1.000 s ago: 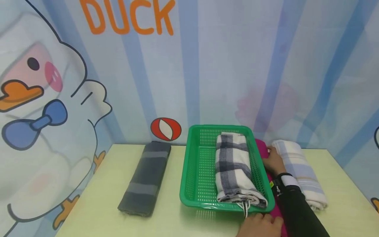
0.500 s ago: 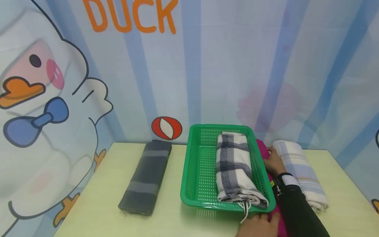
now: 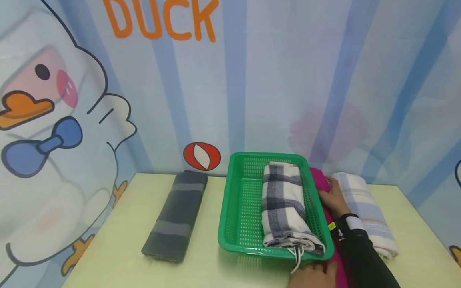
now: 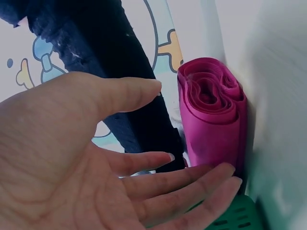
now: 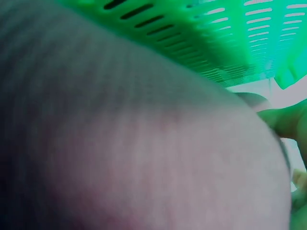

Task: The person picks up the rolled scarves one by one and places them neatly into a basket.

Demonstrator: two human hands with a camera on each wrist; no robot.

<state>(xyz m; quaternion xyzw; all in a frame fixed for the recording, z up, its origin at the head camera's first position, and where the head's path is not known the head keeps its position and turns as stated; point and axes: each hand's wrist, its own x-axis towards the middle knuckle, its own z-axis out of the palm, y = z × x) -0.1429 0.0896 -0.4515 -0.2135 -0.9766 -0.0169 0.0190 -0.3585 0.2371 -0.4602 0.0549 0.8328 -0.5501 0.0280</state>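
Note:
A rolled magenta cloth [image 3: 318, 178] lies along the right side of the green basket [image 3: 224, 224], partly hidden by the hands. My right hand [image 3: 335, 198] rests on its far part, thumb and fingers spread over it. At the near end, my left hand [image 3: 312, 277] touches the roll beside the basket's front corner, partly cut off by the frame. In the left wrist view that hand shows an open palm, with straight fingers in front of the roll's layered end [image 4: 211, 91]. The right wrist view is mostly filled by a blurred hand below the basket's slotted wall [image 5: 192, 43].
A checked white-and-grey cloth [image 3: 282, 200] with hanging strings lies folded in the basket's right half. Left on the table [image 3: 119, 248] is a folded dark grey striped cloth [image 3: 174, 218]. A white-and-blue striped cloth [image 3: 369, 212] lies right of the right arm. A printed backdrop [image 3: 266, 80] stands behind.
Both hands stay at the magenta roll. The left hand has shifted slightly down and left. Its fingers show less. The basket and cloths keep their places.

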